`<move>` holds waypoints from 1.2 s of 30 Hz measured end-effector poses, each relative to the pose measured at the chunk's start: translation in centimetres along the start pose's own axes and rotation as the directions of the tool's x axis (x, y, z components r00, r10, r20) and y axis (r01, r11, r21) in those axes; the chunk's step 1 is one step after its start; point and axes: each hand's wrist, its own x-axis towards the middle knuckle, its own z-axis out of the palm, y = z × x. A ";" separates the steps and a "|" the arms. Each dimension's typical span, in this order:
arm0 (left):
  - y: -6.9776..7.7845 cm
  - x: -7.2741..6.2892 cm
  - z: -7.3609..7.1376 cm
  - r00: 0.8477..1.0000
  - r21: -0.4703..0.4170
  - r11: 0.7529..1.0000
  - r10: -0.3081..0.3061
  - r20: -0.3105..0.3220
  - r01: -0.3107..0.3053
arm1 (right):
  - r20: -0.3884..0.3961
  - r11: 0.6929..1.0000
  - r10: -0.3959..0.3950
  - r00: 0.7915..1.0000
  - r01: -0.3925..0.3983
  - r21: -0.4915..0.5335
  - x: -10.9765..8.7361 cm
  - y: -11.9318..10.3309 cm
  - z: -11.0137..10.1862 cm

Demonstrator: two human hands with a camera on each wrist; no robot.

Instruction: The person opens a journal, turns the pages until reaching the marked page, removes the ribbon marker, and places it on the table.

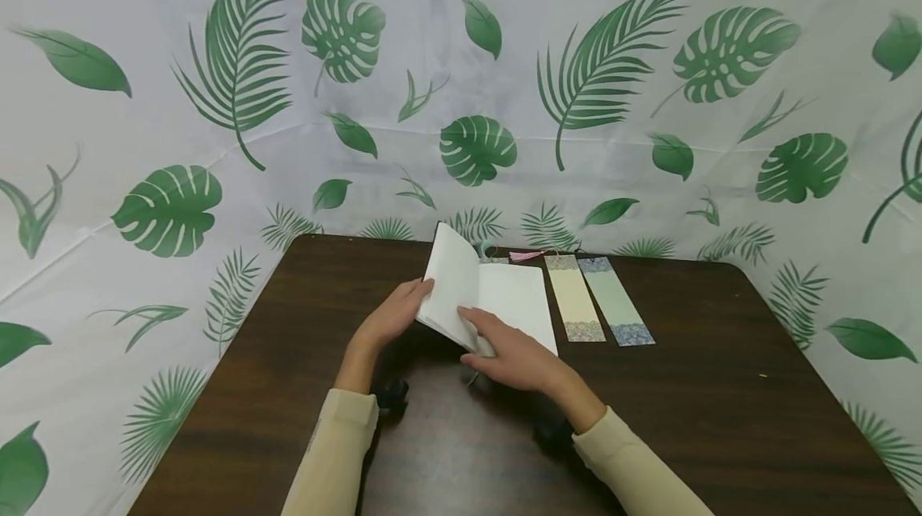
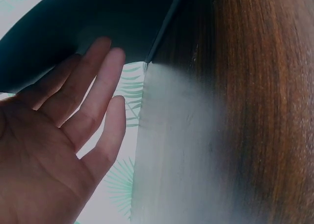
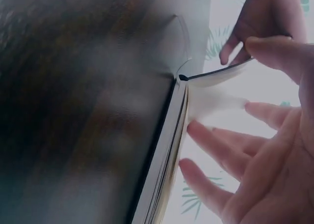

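An open notebook (image 1: 515, 292) with blank white pages and a dark cover (image 2: 98, 17) lies towards the back of the table. Its left side is lifted at a slant. My left hand (image 1: 392, 312) holds that side by its outer edge, the thumb over the page and the fingers behind the cover. In the left wrist view the fingers look nearly straight and the thumb is hidden. Over the pages reaches my right hand (image 1: 511, 352), fingers spread. In the right wrist view its fingertips (image 3: 196, 130) touch or nearly touch the paper. A thin ribbon (image 3: 184, 32) sticks out by the spine.
Right of the notebook lie a cream bookmark (image 1: 574, 298) and a pale green bookmark (image 1: 615, 300), both with patterned ends. A pink tassel (image 1: 526, 256) and a teal tassel (image 1: 485, 247) show behind the notebook. A leaf-print cloth (image 1: 403, 156) hangs behind the dark table (image 1: 720, 388).
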 end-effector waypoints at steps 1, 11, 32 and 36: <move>0.0 -0.1 0.0 1.000 -0.003 1.000 -0.002 0.000 0.002 | 0.018 1.000 -0.025 1.000 0.025 -0.002 0.0 0.0 0.0; 0.1 -0.3 -0.1 0.999 0.009 1.000 0.019 -0.028 -0.019 | 0.055 0.997 -0.063 0.996 0.065 -0.038 0.2 0.2 0.1; -0.3 -0.2 -0.1 0.999 -0.003 1.000 0.016 -0.034 -0.016 | 0.053 0.964 0.122 0.991 -0.105 -0.244 -0.2 3.7 -2.0; -0.2 -0.3 -0.1 0.999 0.001 1.000 0.018 -0.034 -0.018 | 0.061 0.960 0.140 0.988 -0.120 -0.254 -0.5 4.0 -3.0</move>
